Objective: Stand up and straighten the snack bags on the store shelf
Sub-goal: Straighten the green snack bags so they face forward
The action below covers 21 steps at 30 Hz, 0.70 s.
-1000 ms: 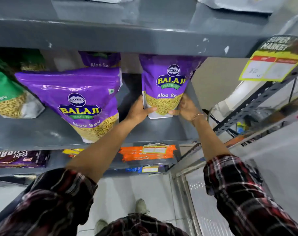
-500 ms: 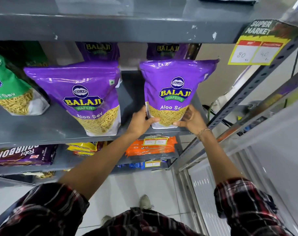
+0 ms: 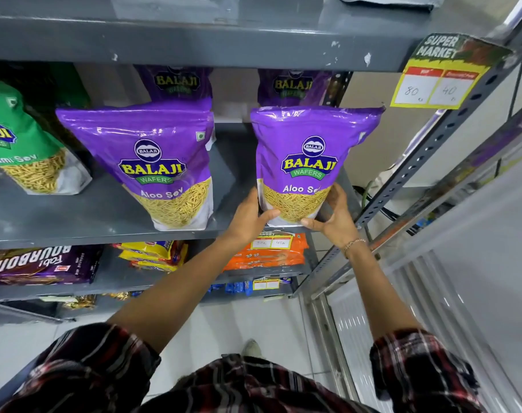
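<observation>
A purple Balaji Aloo Sev bag [image 3: 309, 150] stands upright at the front right of the grey shelf [image 3: 74, 216]. My left hand [image 3: 247, 219] grips its lower left corner and my right hand [image 3: 332, 217] grips its lower right corner. To its left a second purple Aloo Sev bag [image 3: 152, 156] stands upright near the shelf's front edge. Two more purple bags [image 3: 176, 83] [image 3: 292, 86] stand behind them at the back. At the far left stands a green sev bag [image 3: 18, 144], leaning a little.
The upper grey shelf [image 3: 194, 40] hangs just above the bag tops. A yellow price tag [image 3: 438, 84] is clipped to the slotted upright post [image 3: 426, 144] at the right. Below are Bourbon biscuit packs [image 3: 42, 263], yellow packs [image 3: 155, 254] and orange packs [image 3: 268, 251].
The right purple bag has come forward from the back of the shelf to its front edge, held in both hands. The bags behind it have come into view.
</observation>
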{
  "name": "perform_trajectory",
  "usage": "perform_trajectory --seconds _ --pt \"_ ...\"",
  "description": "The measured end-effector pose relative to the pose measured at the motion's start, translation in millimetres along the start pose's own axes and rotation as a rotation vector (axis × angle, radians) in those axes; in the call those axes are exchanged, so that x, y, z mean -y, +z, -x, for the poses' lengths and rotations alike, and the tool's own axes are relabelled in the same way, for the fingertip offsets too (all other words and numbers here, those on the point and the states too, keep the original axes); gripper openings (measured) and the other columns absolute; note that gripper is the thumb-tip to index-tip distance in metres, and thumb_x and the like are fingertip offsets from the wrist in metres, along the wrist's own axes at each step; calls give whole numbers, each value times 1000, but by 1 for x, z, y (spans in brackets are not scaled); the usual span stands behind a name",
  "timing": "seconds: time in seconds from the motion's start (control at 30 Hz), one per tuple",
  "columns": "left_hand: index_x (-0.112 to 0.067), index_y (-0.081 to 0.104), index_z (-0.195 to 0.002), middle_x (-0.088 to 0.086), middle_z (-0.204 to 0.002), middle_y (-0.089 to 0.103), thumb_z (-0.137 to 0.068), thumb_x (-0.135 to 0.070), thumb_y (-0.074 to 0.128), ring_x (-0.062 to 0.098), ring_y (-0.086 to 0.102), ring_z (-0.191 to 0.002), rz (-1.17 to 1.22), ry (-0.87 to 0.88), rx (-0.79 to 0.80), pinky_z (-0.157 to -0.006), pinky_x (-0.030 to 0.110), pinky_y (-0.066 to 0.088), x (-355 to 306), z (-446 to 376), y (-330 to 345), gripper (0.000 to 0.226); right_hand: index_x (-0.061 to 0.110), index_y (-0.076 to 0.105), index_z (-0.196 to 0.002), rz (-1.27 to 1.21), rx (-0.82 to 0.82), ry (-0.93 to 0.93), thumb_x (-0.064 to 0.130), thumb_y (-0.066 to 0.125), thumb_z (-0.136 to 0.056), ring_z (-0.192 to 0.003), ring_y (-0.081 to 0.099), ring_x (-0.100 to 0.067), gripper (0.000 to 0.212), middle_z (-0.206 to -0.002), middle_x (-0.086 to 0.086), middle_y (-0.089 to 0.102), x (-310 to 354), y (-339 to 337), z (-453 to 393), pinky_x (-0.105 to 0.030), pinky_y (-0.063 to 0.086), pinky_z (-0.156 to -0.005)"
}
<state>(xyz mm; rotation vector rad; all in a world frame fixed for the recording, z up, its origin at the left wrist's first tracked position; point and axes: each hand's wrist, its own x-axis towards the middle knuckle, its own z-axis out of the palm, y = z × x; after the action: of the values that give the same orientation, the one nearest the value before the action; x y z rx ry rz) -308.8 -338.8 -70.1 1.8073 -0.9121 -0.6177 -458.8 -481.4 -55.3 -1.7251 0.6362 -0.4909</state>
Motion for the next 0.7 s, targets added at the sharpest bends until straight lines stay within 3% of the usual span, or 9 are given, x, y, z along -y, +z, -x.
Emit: perform_trajectory --seconds 0.07,0.13,0.2,0.27,0.37,0.47,0.6,0.7 --pt "-16 28 -144 2 -143 46 -79 -28 73 14 46 -128 56 -9 -76 -102 28 41 4 11 -1 79 15 32 -125 72 -217 2 6 83 -62 -111 48 0 81 -122 4 45 -8 16 21 -13 44 -89" --pt "-11 33 -141 4 -139 48 -81 -27 71 12 47 -123 73 -24 -184 -103 29 41 7 28 -8 73 21 45 -104 169 -380 -1 16 82 -65 -95 51 -14 54 -107 -5 52 -17 41 41 -19 44 -82" --pt "-12 52 -124 1 -117 62 -87 -26 64 4 59 -102 52 3 -250 -91 29 49 12 50 -24 41 22 52 -85 186 -303 -33 16 77 -72 -77 54 -15 28 -83 -2 57 -22 74 55 -22 44 -72" --pt "-20 63 -99 -8 -87 67 -91 -27 58 -6 61 -79 -4 18 -286 -75 26 50 23 74 -44 11 22 57 -75 164 -118 -30 11 72 -77 -64 53 0 19 -69 9 57 -14 114 63 -16 43 -65" --pt "-23 61 -81 -6 -69 66 -93 -37 51 9 63 -66 8 -45 -412 -68 35 51 50 107 -85 21 10 62 -79 161 88 -39 10 69 -79 -58 54 7 8 -62 10 56 3 177 65 -5 40 -59" --pt "-20 62 -82 0 -69 67 -93 -28 57 15 63 -67 -15 -112 -511 -66 35 50 77 127 -137 14 15 61 -80 150 188 -41 16 69 -80 -58 55 4 8 -63 10 57 20 238 54 -7 41 -59" --pt "-24 60 -86 -10 -76 65 -86 -21 66 -6 61 -68 2 -93 -608 -64 6 42 101 139 -218 8 13 60 -83 95 240 -11 11 66 -83 -55 52 3 6 -65 -1 58 44 316 35 -8 40 -57" --pt "-19 46 -98 -6 -81 49 -77 -20 76 -6 52 -68 -4 -80 -738 -67 11 44 127 140 -287 36 7 61 -85 117 223 -21 11 66 -82 -55 52 2 7 -70 -8 61 61 369 16 -9 42 -58"
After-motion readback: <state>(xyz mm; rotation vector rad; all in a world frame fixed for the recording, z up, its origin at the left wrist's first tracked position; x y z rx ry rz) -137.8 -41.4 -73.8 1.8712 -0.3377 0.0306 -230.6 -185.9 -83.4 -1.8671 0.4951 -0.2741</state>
